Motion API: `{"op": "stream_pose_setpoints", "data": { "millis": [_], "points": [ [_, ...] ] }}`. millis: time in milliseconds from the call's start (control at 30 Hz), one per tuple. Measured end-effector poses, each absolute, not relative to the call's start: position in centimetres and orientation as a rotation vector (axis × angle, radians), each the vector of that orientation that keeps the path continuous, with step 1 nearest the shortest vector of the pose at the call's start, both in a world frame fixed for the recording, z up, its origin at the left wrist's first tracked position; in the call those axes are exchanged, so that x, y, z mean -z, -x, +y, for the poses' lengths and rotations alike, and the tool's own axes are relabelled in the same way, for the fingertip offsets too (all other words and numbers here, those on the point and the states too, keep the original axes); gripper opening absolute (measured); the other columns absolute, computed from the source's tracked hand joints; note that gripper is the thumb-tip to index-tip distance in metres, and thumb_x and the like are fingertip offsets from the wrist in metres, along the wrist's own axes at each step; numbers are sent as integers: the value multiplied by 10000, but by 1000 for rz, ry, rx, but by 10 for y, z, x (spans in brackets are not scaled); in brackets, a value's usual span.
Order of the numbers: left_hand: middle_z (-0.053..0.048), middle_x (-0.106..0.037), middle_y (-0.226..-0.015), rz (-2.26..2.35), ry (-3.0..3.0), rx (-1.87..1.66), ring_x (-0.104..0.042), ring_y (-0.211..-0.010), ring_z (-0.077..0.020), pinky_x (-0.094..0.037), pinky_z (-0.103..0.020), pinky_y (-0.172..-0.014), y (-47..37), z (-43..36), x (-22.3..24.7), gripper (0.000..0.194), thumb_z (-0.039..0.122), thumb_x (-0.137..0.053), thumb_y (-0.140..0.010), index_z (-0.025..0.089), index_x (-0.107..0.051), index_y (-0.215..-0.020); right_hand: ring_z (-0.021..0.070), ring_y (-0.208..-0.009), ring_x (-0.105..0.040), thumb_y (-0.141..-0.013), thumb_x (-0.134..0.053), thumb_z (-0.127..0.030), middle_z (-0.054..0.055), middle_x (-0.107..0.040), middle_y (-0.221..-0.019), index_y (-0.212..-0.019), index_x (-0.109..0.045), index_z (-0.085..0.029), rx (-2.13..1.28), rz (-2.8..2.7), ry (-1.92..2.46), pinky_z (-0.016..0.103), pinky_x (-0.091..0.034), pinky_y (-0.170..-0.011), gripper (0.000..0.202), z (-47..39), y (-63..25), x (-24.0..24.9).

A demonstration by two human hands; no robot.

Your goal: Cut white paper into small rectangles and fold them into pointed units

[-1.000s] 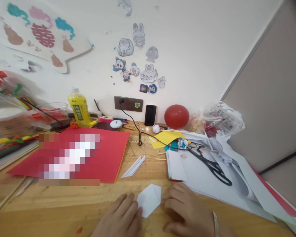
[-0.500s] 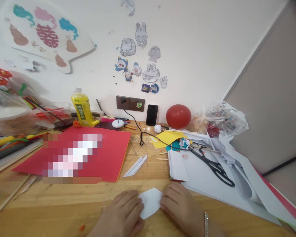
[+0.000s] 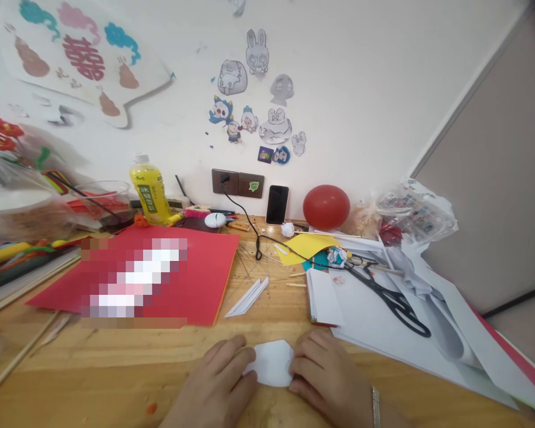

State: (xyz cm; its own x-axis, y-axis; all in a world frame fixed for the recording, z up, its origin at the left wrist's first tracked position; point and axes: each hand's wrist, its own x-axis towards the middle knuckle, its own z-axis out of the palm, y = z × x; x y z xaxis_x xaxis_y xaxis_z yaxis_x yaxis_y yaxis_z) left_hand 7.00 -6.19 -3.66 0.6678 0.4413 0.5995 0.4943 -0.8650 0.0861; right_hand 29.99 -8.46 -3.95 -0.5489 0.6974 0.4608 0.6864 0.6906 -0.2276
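A small piece of white paper [image 3: 273, 364] with angled corners lies between my hands, just above the wooden table near its front. My left hand [image 3: 223, 380] pinches its left edge between thumb and fingers. On the opposite side, the closed fingers of my right hand [image 3: 323, 371] grip the right edge; a sparkling bracelet sits on that wrist. Beyond them lie narrow folded paper strips [image 3: 248, 297]. To the right of these stands a stack of white paper pieces [image 3: 323, 297] with a coloured bottom edge.
Red paper sheets [image 3: 214, 267] cover the left side. Black-handled scissors [image 3: 387, 297] rest on white sheets [image 3: 365, 333] at right. Along the wall stand a yellow drink bottle [image 3: 150, 190], a phone [image 3: 277, 204] and a red balloon [image 3: 326, 207]. A black cable [image 3: 258, 244] crosses the back.
The white paper has turned slightly and its lower edge sits a little higher. My left hand's fingers have shifted along its edge. The whole view has moved slightly.
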Motion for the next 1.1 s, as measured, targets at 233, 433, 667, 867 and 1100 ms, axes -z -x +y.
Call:
{"op": "stream_pose_setpoints", "data": {
  "millis": [233,433,667,867,1100],
  "points": [
    [8,-529,-678,-901,2898,771,-478,-622,-158,-327,-278,-553,-68,-63,53,278,113,-393,-929,192,-464,-672,167,-712,-499,-908,-495,-175,18,-616,-747,-771,-561,-195,-55,-2342,1050,305,-375,-654,154,-84,-296,40],
    [-6,-537,-649,-975,2818,927,-502,-614,-166,-379,-257,-538,-74,-63,41,300,121,-363,-933,196,-494,-673,171,-754,-500,-802,-525,-75,16,-570,-783,-742,-519,-192,-293,-2201,1249,304,-381,-679,132,-88,-290,38],
    [-13,-541,-645,-1024,2806,870,-501,-603,-177,-379,-262,-523,-79,-63,41,283,93,-374,-889,202,-489,-654,184,-754,-486,-768,-548,-60,12,-539,-768,-719,-494,-190,-329,-2129,1370,323,-362,-683,149,-88,-286,42],
    [-15,-559,-666,-1151,2810,729,-502,-629,-183,-389,-275,-557,-82,-61,38,237,77,-428,-836,202,-538,-667,192,-750,-478,-802,-519,-93,15,-529,-757,-715,-491,-191,-280,-2113,1404,340,-351,-693,134,-88,-284,46],
    [-25,-580,-682,-1228,2768,620,-518,-641,-191,-415,-300,-588,-86,-60,42,229,71,-430,-832,187,-554,-678,200,-750,-481,-799,-504,-86,26,-527,-753,-710,-485,-187,-253,-2107,1406,350,-343,-695,137,-89,-283,46]
  ]
}}
